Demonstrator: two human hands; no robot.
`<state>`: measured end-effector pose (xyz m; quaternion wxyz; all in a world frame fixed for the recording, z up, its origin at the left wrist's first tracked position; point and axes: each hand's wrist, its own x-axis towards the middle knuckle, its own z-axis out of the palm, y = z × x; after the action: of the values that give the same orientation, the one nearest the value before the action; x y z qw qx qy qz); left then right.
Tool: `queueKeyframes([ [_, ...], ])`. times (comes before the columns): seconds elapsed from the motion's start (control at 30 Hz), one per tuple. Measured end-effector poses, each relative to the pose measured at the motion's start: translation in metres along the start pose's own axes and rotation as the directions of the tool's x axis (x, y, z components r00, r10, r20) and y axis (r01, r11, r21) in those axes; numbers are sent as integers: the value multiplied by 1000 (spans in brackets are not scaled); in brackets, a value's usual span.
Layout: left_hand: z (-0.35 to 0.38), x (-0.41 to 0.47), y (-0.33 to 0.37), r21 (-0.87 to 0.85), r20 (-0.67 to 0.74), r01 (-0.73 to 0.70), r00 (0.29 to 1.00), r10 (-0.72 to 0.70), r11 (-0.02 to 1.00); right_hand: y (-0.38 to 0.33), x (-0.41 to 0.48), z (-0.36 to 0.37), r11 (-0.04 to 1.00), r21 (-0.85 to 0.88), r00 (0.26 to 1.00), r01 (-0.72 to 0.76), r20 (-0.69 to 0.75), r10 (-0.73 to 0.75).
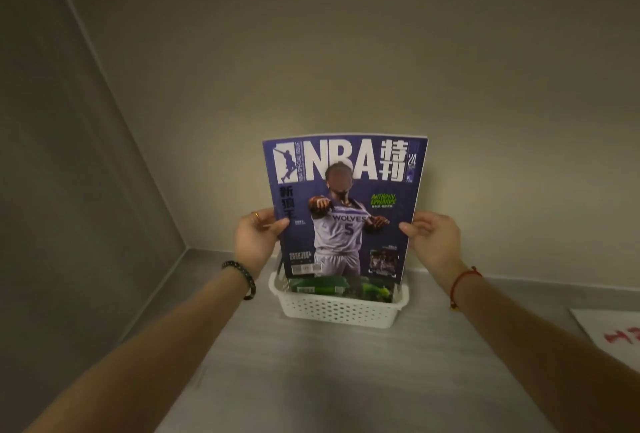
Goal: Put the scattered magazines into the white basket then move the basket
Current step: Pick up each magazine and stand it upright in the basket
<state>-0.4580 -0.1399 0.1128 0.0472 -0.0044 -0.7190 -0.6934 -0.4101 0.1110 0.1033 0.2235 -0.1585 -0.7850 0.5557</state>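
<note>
A purple NBA magazine (346, 204) stands upright with its cover facing me and its lower edge down inside the white basket (337, 309). My left hand (258, 236) grips its left edge and my right hand (433, 242) grips its right edge. The perforated plastic basket sits on the grey surface close to the back wall. Inside it, under the purple one, lies a green-covered magazine (322, 285), only partly visible.
A white sheet with red marks (613, 335) lies at the right edge of the grey surface (311, 363). Walls close in behind the basket and along the left side, meeting at a corner at the left.
</note>
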Motion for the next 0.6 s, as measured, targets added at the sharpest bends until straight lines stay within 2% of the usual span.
queueKeyframes([
  [0.1,3,8,-24,-21,-14,85,996,-86,996,16,-2,11,996,-90,1000,21,-5,-21],
  [0.27,2,19,-52,-21,-130,150,980,-152,988,26,6,27,981,-194,999,-13,41,22],
  [0.37,0,22,-59,-61,-97,150,983,-155,987,40,3,32,963,-267,995,-32,78,55],
  [0.43,2,24,-60,7,-56,129,990,-129,992,51,-2,32,948,-313,995,-62,56,84],
  [0.5,5,25,-61,82,-46,109,993,-106,991,56,-3,31,949,-306,995,-79,34,94],
  [0.6,9,26,-62,194,-75,80,995,-67,978,51,2,33,982,-152,993,-109,-51,102],
])
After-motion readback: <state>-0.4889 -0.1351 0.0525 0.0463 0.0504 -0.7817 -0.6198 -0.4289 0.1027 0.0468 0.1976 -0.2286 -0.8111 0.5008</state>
